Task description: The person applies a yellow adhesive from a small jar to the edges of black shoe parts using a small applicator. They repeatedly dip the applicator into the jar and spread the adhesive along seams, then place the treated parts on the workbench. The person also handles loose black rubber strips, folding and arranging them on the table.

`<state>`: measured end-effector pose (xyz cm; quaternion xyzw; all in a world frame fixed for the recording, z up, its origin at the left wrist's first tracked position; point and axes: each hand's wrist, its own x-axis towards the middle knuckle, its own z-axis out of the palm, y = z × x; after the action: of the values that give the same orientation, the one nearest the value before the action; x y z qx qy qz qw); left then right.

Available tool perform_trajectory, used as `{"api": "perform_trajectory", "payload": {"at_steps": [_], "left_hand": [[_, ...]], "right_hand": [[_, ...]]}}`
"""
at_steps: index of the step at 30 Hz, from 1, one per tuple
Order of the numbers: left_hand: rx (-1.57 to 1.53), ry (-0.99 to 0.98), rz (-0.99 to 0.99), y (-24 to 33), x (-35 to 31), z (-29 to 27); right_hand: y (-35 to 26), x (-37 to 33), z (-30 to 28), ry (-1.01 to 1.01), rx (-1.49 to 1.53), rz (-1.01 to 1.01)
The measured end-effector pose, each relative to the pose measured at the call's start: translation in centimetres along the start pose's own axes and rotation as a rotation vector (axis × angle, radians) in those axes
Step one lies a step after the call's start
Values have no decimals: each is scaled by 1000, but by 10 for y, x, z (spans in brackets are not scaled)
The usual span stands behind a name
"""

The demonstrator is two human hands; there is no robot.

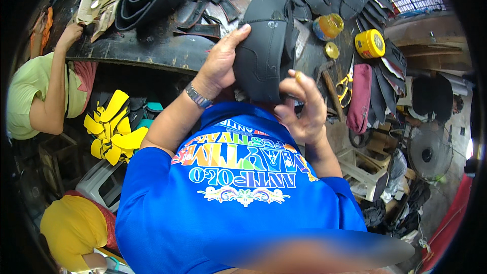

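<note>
A black stitched shoe upper [261,45], curved and folded over, is held up in front of my chest at the table's near edge. My left hand [222,63] grips its left side, thumb lying along the outer face and the other fingers hidden behind. Beside its lower right edge is my right hand [306,106], fingers apart and holding nothing that I can see. One of its fingertips has a yellowish smear. Pale smudges show on the upper's surface. On the table to the right stand an amber jar [328,26] and a round yellow lid [331,49].
Black cut pieces [218,0] cover the dark table [152,53]. A yellow tub [370,44], hammer [332,91], yellow-handled scissors [345,87] and maroon pouch [360,99] lie right. Yellow pieces [114,129] are piled below left. Two people sit left; a fan [428,152] stands right.
</note>
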<state>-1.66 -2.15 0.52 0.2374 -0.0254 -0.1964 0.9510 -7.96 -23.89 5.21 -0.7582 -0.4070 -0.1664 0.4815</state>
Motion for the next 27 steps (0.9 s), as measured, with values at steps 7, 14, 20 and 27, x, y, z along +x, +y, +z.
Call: {"api": "perform_trajectory", "payload": {"at_steps": [7, 14, 20, 27], "left_hand": [[92, -79, 55, 29, -2, 15], [783, -35, 334, 83, -39, -14], [814, 91, 284, 72, -67, -34], [748, 117, 258, 72, -83, -48]], "right_hand": [[-7, 40, -3, -70, -108, -173], [1, 155, -21, 192, 40, 75], [80, 319, 35, 52, 108, 1], [188, 429, 185, -76, -295, -48]]}}
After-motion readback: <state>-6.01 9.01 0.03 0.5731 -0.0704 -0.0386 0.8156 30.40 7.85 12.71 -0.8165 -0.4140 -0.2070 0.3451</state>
